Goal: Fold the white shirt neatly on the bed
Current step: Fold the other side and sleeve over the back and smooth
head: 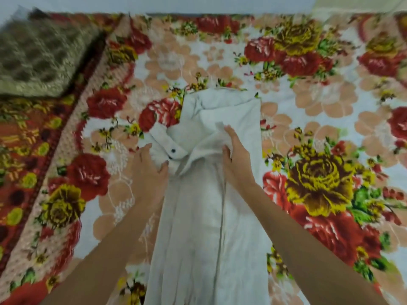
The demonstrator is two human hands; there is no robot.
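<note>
The white shirt (204, 227) lies lengthwise on the bed, folded into a long narrow strip that runs from the near edge of view to the middle. A cuff with dark buttons (174, 150) sticks out at its left side. My left hand (149, 168) grips the fabric at that cuff, thumb and fingers around it. My right hand (235, 157) pinches a bunched fold of the shirt near its far part. Both forearms reach in from the bottom.
The bed is covered by a blanket with large red and yellow flowers (319, 183). A brown patterned folded cloth or cushion (41, 60) sits at the far left. A pale wall (198, 4) runs behind the bed.
</note>
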